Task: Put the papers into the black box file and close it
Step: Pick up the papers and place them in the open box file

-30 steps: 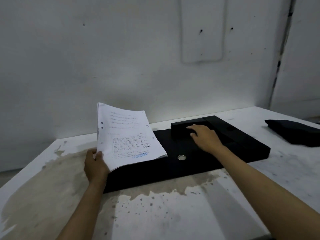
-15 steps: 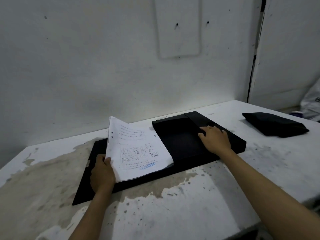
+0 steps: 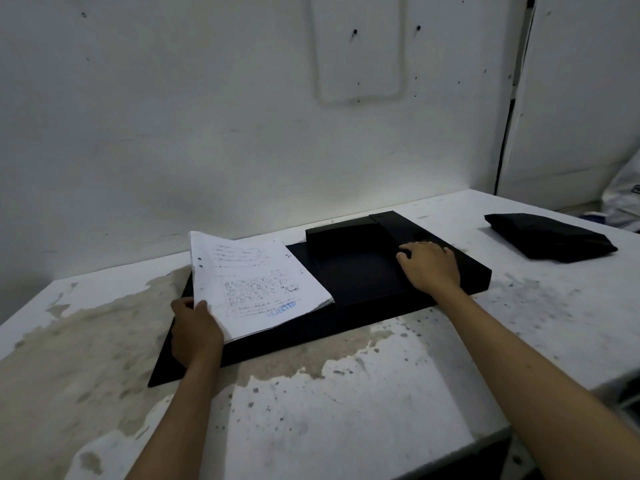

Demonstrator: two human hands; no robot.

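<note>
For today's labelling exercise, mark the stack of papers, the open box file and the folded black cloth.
papers (image 3: 256, 278): head view, middle of the top sheet.
box file (image 3: 356, 271): head view, floor of the open tray.
black cloth (image 3: 547, 241): head view, middle of its top.

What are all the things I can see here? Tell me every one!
papers: one stack, white with writing and a blue stamp, over the left half of the opened file, tilted up, held at the near left corner
black box file: one, black, opened flat in the middle of the table, its tray on the right with no papers in it
table: one, white with worn brownish patches, against the wall
black bundle: one, black, far right of the table
wall: white, behind the table
left hand: one, gripping the papers
right hand: one, resting flat on the file's right edge
</note>
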